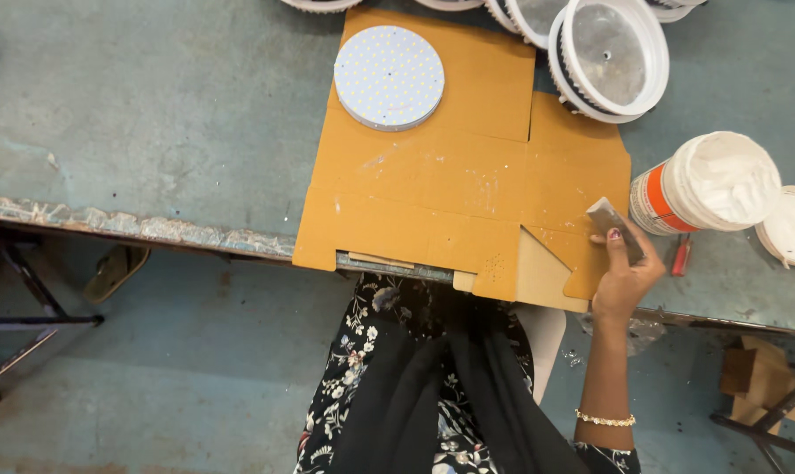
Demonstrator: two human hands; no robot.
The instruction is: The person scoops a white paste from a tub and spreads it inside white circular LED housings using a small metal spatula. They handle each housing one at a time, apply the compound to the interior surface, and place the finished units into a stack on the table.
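Gripping a small flat grey scraper between fingers and thumb, the right hand rests at the right edge of the flattened cardboard sheet, which lies on the blue-green table. The left hand is out of sight. On the far left part of the cardboard lies a round white disc dotted with tiny lights. Just right of the cardboard stands an open tub of white paste, its lid beside it. Beyond the cardboard's far right corner sit white round housings.
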